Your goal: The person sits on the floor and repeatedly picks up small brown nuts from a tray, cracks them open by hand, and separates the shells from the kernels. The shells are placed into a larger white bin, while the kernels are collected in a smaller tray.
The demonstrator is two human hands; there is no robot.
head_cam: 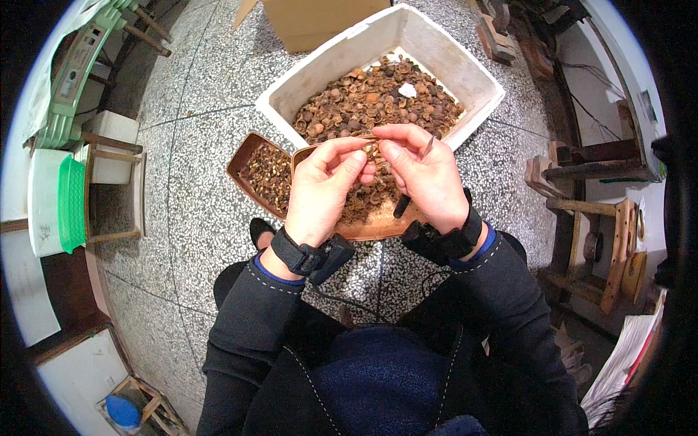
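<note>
My left hand (322,185) and my right hand (428,174) meet over a woven tan basket (384,224). A small brown and yellowish nut piece (372,148) is pinched between their fingertips. Across my right palm lies a slim tool with a black handle (402,207); its thin metal end (429,145) sticks up past the fingers. Brown shell fragments (376,197) fill much of the basket, partly hidden by my hands. Left of it, a smaller brown container (233,168) holds dark shell bits mixed with pale yellow pieces (270,171).
Beyond the basket stands a white foam box (332,73) with many brown shells and round nuts (376,103) and a white scrap (407,90). A cardboard box (322,22) is behind it. Wooden stools (616,250) line the right; a green plastic basket (72,204) sits left.
</note>
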